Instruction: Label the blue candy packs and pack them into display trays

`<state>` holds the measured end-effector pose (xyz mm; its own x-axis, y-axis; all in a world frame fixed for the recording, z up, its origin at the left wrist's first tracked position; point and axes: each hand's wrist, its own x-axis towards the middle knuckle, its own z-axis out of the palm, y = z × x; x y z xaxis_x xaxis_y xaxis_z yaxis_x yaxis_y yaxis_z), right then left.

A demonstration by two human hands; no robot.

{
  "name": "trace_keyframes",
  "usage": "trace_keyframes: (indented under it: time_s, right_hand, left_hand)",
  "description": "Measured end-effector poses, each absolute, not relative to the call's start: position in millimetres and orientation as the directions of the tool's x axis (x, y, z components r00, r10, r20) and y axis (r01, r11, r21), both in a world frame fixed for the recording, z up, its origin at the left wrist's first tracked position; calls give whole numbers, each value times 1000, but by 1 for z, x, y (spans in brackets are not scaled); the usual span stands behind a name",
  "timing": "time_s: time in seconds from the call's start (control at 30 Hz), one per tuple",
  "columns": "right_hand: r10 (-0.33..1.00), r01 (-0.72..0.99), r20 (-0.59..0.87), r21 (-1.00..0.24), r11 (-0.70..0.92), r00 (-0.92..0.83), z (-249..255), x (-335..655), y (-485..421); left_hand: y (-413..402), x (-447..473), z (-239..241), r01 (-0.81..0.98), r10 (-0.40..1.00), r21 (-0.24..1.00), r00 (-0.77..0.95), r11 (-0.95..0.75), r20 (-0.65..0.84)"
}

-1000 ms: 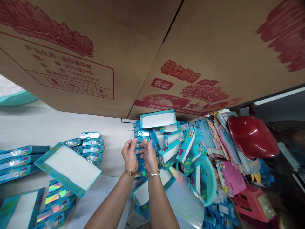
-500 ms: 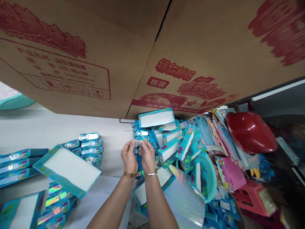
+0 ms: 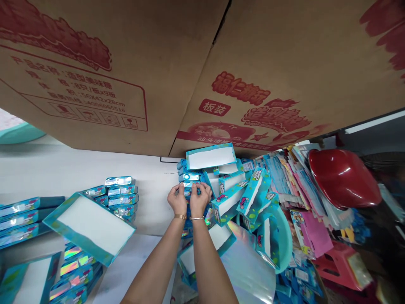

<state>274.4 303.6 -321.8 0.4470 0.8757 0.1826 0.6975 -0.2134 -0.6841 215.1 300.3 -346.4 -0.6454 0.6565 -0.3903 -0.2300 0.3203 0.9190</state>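
My left hand and my right hand are side by side over a column of small shiny blue boxes. Thumb and forefinger of each hand pinch an end of a small, pale, thin strip, which spans the gap between them. It lies at one of the boxes; whether it touches the box, I cannot tell. Right of my hands, open blue trays with white insides are heaped up. Another such tray rests on top at the back. My wrists partly hide the lower boxes.
Large brown cartons wall off the back. To the left are stacked blue boxes and a tilted tray. A turquoise basin, a red bowl and a pink stool stand on the right.
Both hands have moved slightly right with the strip, and the fingertips have come down toward the boxes. The view has shifted a little; the boxes and trays stay put.
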Motion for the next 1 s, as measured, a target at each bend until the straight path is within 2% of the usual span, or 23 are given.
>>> trace_keyframes:
  time_s: [0.4, 0.7, 1.0]
  right_hand:
    - [879, 771, 158, -565, -292, 449, -323, 269, 308]
    - [862, 792, 190, -522, -317, 470, -328, 266, 310]
    - [843, 770, 157, -519, -372, 514, -329, 267, 315]
  left_hand:
    - [303, 220, -363, -308, 614, 904, -663, 297, -428]
    - [311, 219, -363, -500, 548, 812, -606, 301, -576]
    - [315, 214, -381, -482, 587, 795, -543, 368, -601]
